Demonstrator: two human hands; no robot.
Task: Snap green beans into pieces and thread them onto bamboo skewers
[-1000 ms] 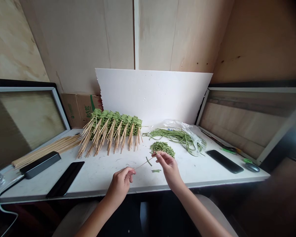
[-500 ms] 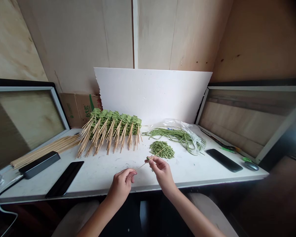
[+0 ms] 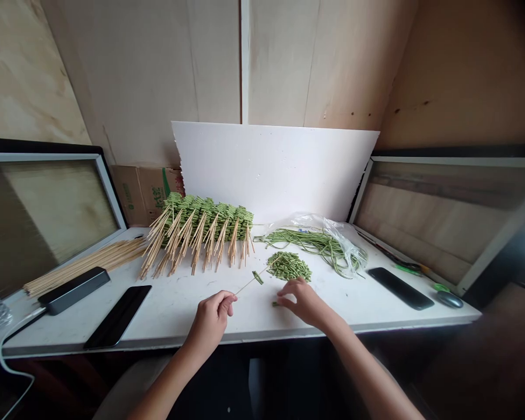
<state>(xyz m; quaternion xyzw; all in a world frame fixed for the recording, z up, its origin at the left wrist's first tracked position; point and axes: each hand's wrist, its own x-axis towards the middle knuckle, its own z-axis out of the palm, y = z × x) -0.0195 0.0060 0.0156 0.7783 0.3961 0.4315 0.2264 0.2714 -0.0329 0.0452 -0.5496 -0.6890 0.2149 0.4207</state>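
Pinched in my left hand (image 3: 216, 309) is the lower end of a thin wooden skewer (image 3: 245, 286). Green bean pieces (image 3: 258, 277) are threaded partway along it, and its tip points toward a pile of cut bean pieces (image 3: 289, 266). My right hand (image 3: 301, 300) is low over the table in front of that pile. Its thumb and forefinger are at a small green piece (image 3: 275, 303); whether they grip it is unclear. Stacked bean skewers (image 3: 201, 219) lie at the back left, their sticks toward me.
Long uncut beans (image 3: 304, 238) lie in a clear plastic bag (image 3: 347, 248). Loose skewers (image 3: 87, 262), a black box (image 3: 74, 290) and a black phone (image 3: 118, 317) are on the left. Another phone (image 3: 400, 287) and a mouse (image 3: 448, 298) are on the right.
My right hand has let go of the skewer and moved right and down toward the table. The bean pieces on the skewer are now uncovered. The whole view has shifted slightly.
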